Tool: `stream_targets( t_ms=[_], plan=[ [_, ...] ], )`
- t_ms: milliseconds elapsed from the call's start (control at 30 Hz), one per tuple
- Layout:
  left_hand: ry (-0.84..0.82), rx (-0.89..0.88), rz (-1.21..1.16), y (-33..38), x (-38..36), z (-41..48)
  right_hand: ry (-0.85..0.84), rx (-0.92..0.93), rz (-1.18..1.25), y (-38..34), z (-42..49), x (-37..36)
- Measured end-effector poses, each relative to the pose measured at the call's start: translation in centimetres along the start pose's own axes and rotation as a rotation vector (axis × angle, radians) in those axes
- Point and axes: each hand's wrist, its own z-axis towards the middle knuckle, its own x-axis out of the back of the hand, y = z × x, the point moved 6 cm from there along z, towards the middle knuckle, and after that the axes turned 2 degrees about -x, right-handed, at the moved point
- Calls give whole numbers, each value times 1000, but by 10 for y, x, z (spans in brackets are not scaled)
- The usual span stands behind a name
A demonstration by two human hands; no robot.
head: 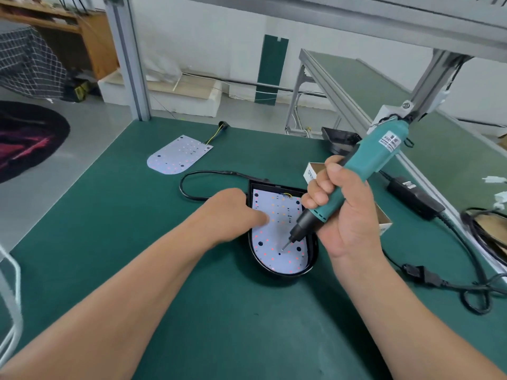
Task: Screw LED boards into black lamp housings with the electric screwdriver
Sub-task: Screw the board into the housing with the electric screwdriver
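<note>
While the right hand (340,215) wraps all its fingers (319,197) tight around the teal electric screwdriver (365,171), the tool slants down and to the left, with its bit tip over the rounded near end of the LED board (277,231), just beside a small dark hole (whether the tip touches the board cannot be told). That white board, dotted with red and orange points, lies inside the black lamp housing (312,259), which sits on the green desk (192,311) a little right of centre. The left hand (230,215) rests against the housing's left wall, its thumb stretched straight onto the board; its other fingers are folded under the hand, and I cannot tell whether they grip the wall. A black cable (192,174) loops away from the housing's far corner. A second LED board (178,154) with yellow wires lies bare on the desk, well apart at the far left. Behind the right hand stands an open cardboard box (384,220), and beyond it a black power adapter (414,198) lies near the desk's right edge.
</note>
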Motion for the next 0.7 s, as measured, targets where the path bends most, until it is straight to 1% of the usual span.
stream_targets(
  t_ms=[533, 700],
  plan=[
    [24, 8, -36, -2, -2, 3, -41, 10, -89, 0, -4, -7],
    [34, 8, -28, -1, -2, 2, -118, 29, -140, -3, -8, -18]
  ],
)
